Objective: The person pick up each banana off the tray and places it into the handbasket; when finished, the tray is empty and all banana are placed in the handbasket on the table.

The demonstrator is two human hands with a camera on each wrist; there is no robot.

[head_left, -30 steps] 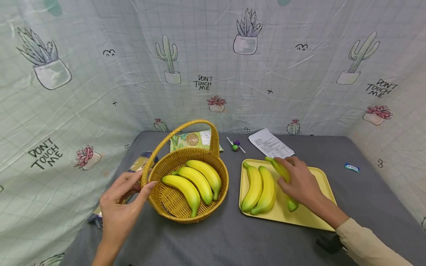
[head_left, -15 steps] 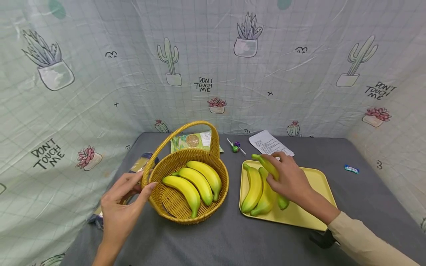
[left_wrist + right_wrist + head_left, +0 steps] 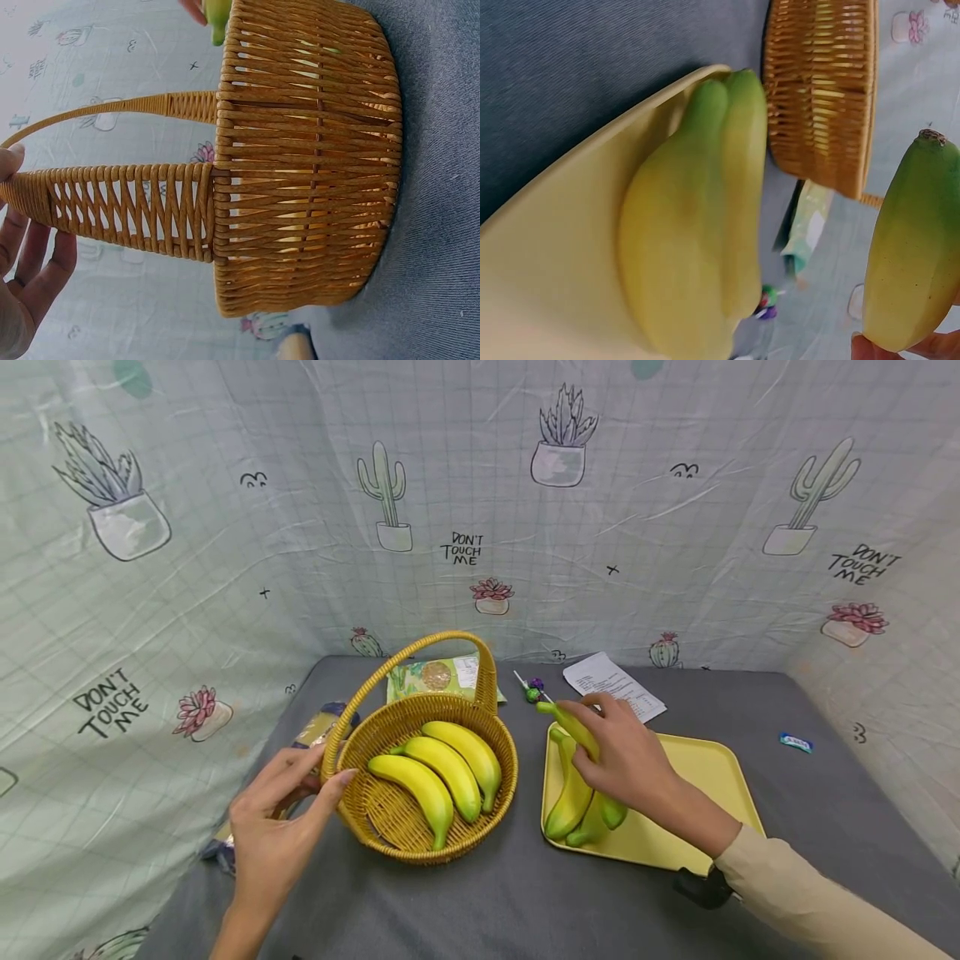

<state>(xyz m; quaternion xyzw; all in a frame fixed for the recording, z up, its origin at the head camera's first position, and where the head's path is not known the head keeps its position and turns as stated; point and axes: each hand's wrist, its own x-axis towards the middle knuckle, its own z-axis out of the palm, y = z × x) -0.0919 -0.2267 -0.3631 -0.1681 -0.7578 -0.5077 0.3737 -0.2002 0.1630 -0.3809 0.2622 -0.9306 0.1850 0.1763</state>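
Observation:
My left hand holds the handle of a yellow wicker basket, its thumb and fingers on either side of the handle's left end. Inside the basket lie three bananas side by side. My right hand grips another banana from above; in the right wrist view it hangs raised, its green tip toward the basket. Beneath that hand, two bananas lie together on a pale yellow tray. In the head view the right hand and its banana partly cover them.
Behind the basket lies a green printed packet. Two lollipops and a sheet of printed paper are at the back. A small blue wrapped candy sits far right. Another packet lies left of the basket.
My right hand has lifted the banana and carried it leftward over the two bananas on the tray. The left hand has stayed at the basket handle.

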